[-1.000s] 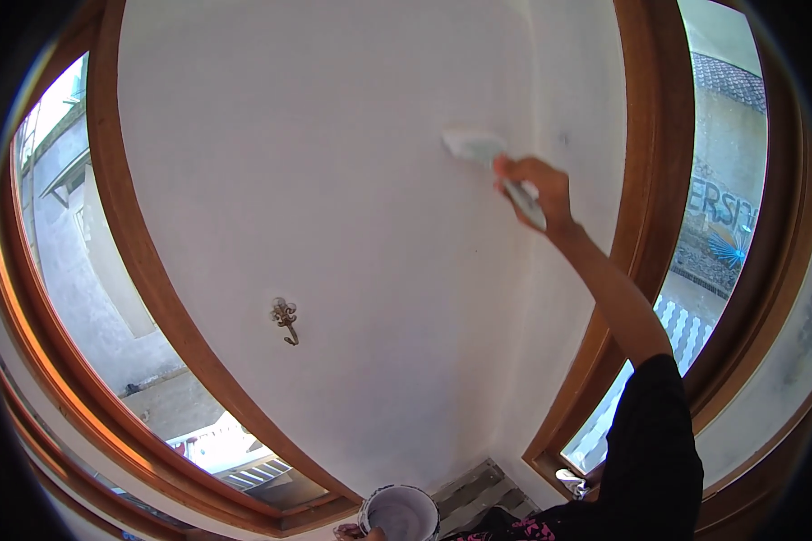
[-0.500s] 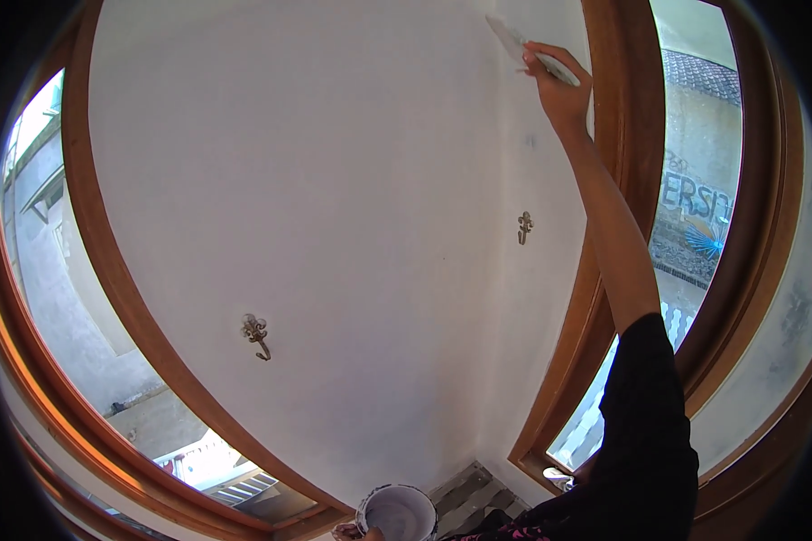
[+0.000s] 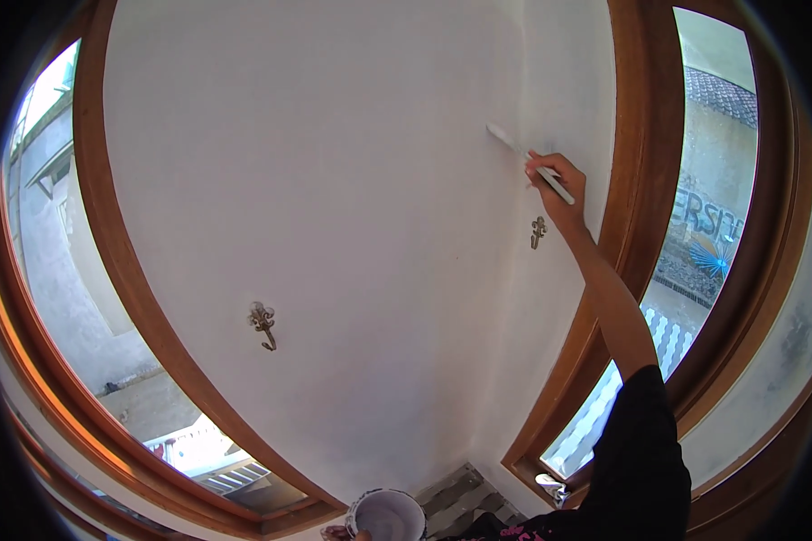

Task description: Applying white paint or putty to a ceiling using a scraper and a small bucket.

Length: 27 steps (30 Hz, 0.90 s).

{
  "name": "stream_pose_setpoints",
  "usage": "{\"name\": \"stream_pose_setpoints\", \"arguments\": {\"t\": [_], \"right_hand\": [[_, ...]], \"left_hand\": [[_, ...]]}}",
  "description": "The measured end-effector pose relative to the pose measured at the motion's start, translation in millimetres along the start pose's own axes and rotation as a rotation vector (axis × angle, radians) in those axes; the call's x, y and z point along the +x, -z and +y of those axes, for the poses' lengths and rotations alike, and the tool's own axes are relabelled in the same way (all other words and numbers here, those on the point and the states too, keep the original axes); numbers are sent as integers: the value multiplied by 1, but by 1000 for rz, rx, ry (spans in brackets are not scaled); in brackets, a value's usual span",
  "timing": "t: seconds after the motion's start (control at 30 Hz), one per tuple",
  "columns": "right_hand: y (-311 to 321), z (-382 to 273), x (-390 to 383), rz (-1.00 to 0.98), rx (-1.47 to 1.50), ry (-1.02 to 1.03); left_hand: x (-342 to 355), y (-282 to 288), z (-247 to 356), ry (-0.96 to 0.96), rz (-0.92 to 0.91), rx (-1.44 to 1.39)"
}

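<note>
My right hand [image 3: 568, 174] is raised at the upper right, fingers closed round the pale handle of a paintbrush [image 3: 502, 136]. The whitish bristles point up and left and meet the white wall [image 3: 334, 180] beside the inner corner. Low at the bottom edge, my left hand [image 3: 336, 533] grips the side of a small paint bucket [image 3: 419, 507], its thumb over the rim. Smears mark the bucket's outside, and pale paint shows inside; its lower part is cut off by the frame.
Ornate metal hooks stick out of the wall, one at the lower left [image 3: 262, 322] and one just below my right hand [image 3: 539, 232]. Brown wooden window frames [image 3: 636, 117] border the wall on both sides. Patterned floor tiles [image 3: 456, 500] show below the corner.
My right hand and the paintbrush have come down along the wall near the corner. The view has shifted slightly, and my left hand still holds the bucket.
</note>
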State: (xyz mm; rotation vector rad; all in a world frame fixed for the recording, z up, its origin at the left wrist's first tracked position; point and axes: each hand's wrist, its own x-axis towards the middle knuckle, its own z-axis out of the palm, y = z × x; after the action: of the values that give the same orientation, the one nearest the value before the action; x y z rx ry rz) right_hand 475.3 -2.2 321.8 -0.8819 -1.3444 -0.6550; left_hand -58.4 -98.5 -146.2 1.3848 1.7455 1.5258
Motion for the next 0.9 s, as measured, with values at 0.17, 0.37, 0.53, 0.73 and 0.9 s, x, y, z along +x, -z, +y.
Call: {"name": "stream_pose_setpoints", "arguments": {"t": [0.17,0.37,0.53,0.73,0.9], "right_hand": [[26,-33,35,-84,-22,-131],[9,-35,122,110,-46,175],[-22,5,69,114,-130,314],[-33,-3,-66,99,-227,143],[-14,-53,-142,-106,-65,-91]], "left_hand": [[12,-6,27,-106,-107,77],[3,-26,7,-70,-159,-207],[-12,-23,17,26,-151,-221],[-9,-20,-4,264,-16,-310],[2,-9,9,260,-193,-228]]}}
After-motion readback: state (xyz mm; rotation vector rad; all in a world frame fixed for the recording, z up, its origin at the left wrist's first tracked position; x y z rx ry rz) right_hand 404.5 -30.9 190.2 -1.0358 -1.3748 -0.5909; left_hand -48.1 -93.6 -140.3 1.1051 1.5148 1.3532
